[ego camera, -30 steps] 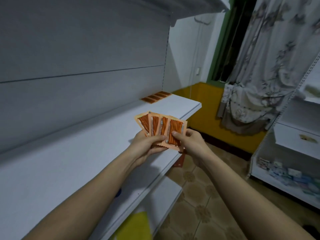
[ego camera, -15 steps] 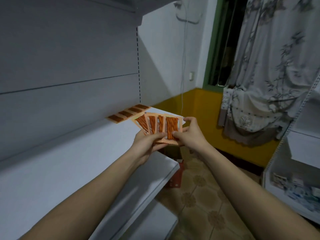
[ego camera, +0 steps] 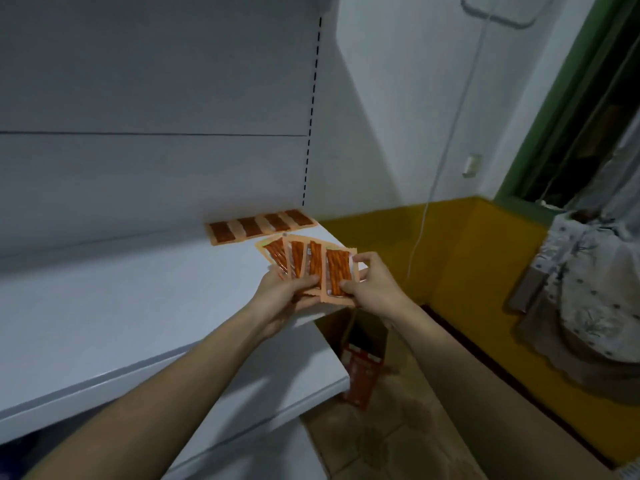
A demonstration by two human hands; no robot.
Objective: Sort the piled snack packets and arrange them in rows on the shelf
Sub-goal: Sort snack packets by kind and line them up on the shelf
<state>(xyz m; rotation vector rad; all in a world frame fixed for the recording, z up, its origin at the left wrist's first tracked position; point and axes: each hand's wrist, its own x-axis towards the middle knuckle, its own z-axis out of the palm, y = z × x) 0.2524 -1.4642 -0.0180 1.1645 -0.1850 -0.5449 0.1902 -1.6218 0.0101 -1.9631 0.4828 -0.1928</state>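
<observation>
White shelf (ego camera: 104, 323), grey back panel, 1 slotted upright (ego camera: 311, 109) at its right end.

Row (ego camera: 261, 226): 4 orange packets lying flat, side by side and overlapping, at the back right corner of the shelf against the panel.

Fan (ego camera: 308, 266): 4 orange packets held upright above the shelf's right end, just in front of the row, overlapping.

Left hand (ego camera: 282, 299): fingers curled under the fan, thumb pressed across its lower front.

Right hand (ego camera: 375, 284): thumb and fingers pinching the rightmost packet by its right edge.

Floor right of the shelf: 1 open carton (ego camera: 360, 368) with red print.

Yellow-and-white wall, 1 hanging cord (ego camera: 446, 157), 1 green frame (ego camera: 554, 98), 1 patterned curtain (ego camera: 595, 271).
</observation>
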